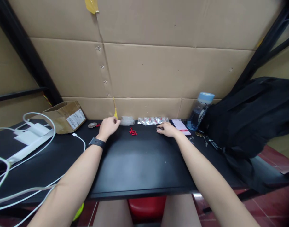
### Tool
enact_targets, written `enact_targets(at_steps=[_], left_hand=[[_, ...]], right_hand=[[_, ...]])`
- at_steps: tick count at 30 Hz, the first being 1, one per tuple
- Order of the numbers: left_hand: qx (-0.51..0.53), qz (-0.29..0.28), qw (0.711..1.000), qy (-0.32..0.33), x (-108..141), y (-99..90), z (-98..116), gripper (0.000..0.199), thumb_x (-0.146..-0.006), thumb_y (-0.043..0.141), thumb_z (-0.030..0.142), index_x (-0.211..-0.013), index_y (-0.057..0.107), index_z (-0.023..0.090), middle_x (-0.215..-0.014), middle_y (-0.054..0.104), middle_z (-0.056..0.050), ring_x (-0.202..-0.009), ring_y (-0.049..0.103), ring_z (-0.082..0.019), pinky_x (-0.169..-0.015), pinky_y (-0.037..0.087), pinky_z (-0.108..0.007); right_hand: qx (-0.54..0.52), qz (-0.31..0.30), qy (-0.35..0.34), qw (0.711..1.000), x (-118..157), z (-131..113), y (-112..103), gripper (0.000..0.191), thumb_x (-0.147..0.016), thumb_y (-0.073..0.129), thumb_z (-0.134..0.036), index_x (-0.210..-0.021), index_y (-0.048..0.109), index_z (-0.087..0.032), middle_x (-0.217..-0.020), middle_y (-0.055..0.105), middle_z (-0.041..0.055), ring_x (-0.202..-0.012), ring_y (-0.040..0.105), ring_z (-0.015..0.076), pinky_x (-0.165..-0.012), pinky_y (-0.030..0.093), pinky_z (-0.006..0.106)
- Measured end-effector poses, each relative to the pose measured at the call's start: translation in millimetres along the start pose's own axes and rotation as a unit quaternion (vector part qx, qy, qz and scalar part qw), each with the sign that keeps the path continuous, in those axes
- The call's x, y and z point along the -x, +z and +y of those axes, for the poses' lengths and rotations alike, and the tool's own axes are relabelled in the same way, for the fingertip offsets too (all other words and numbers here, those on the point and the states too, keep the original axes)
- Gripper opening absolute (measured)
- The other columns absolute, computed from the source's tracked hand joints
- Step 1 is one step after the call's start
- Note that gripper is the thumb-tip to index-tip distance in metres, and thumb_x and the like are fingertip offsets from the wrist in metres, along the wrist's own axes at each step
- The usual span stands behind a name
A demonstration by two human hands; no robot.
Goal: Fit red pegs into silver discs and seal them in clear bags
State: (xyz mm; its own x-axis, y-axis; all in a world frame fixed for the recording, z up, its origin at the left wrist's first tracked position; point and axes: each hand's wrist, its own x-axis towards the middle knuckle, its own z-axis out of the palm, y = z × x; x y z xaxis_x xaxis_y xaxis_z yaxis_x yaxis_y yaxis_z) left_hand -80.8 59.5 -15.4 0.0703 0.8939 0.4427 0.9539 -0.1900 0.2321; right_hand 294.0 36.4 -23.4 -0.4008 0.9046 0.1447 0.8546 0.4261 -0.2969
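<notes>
My left hand point(108, 128), with a dark watch band point(97, 142) on its wrist, is curled at the back of the black table, fingers bent in. Whatever it may hold is hidden. Just right of it lie clear plastic bags point(127, 121). A bunch of red cords point(133, 131) rests between the hands. My right hand point(167, 129) is low over the table, thumb and fingers drawn together around something small and greyish that I cannot make out. Behind it sits a row of clear packets point(152, 121) with silvery and red contents. A round disc point(92, 125) lies left of my left hand.
A lit phone point(181, 126), a blue-lidded bottle point(201, 110), keys point(206, 142) and a black backpack point(250, 116) crowd the right. On the left are a cardboard box point(64, 118), a white power strip point(31, 145) and loose white cables. A cardboard wall point(146, 69) closes the back.
</notes>
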Motion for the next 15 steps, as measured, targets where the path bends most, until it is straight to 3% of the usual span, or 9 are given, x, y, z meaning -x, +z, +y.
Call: enact_targets(at_steps=[2,4,6,8,12,15], left_hand=[[-0.030,0.002,0.999,-0.015,-5,5.4,-23,0.035,-0.094,0.047,0.027,-0.114,0.072,0.014,-0.114,0.074,-0.016,-0.109,0.068,-0.029,-0.094,0.051,-0.036],[-0.053,-0.039,0.998,-0.004,-8,14.1,-39,0.046,-0.095,0.041,0.020,-0.135,0.063,0.016,-0.140,0.064,-0.014,-0.128,0.060,-0.029,-0.100,0.050,-0.039],[-0.062,-0.077,0.995,0.010,-9,21.4,-47,0.051,-0.093,0.041,0.015,-0.138,0.063,0.023,-0.146,0.061,-0.008,-0.133,0.057,-0.028,-0.103,0.049,-0.039],[-0.068,-0.095,0.993,0.011,-11,23.9,-49,0.049,-0.091,0.044,0.014,-0.132,0.069,0.026,-0.141,0.065,-0.007,-0.129,0.060,-0.029,-0.103,0.049,-0.038],[-0.087,-0.107,0.990,-0.021,-14,16.5,-53,0.037,-0.093,0.049,0.022,-0.117,0.077,0.022,-0.120,0.075,-0.014,-0.115,0.068,-0.034,-0.097,0.051,-0.039],[-0.092,-0.118,0.988,-0.042,-16,11.3,-55,0.030,-0.092,0.053,0.026,-0.108,0.078,0.020,-0.107,0.077,-0.017,-0.107,0.070,-0.035,-0.092,0.052,-0.038]], right_hand=[[-0.003,0.008,0.022,1.000,1,2,-3,0.033,-0.089,0.070,-0.030,-0.116,0.078,-0.013,-0.110,0.077,0.0150,-0.103,0.070,0.0275,-0.095,0.049,0.033],[-0.013,0.005,0.030,0.999,3,4,-7,0.032,-0.084,0.074,-0.031,-0.111,0.079,-0.014,-0.102,0.078,0.0119,-0.093,0.071,0.0242,-0.085,0.051,0.030],[-0.037,-0.004,0.029,0.999,5,6,-12,0.034,-0.079,0.080,-0.034,-0.108,0.080,-0.016,-0.095,0.077,0.0079,-0.084,0.069,0.0205,-0.076,0.050,0.027],[-0.064,-0.019,0.018,0.998,6,7,-17,0.037,-0.074,0.083,-0.035,-0.106,0.081,-0.018,-0.091,0.077,0.0050,-0.081,0.068,0.0190,-0.073,0.048,0.026],[-0.094,-0.059,-0.009,0.994,6,6,-20,0.042,-0.067,0.087,-0.029,-0.108,0.082,-0.019,-0.090,0.079,0.0034,-0.080,0.069,0.0195,-0.073,0.048,0.026],[-0.102,-0.046,-0.007,0.994,4,0,-16,0.035,-0.068,0.085,-0.022,-0.102,0.082,-0.016,-0.088,0.079,0.0051,-0.080,0.070,0.0195,-0.073,0.050,0.025]])
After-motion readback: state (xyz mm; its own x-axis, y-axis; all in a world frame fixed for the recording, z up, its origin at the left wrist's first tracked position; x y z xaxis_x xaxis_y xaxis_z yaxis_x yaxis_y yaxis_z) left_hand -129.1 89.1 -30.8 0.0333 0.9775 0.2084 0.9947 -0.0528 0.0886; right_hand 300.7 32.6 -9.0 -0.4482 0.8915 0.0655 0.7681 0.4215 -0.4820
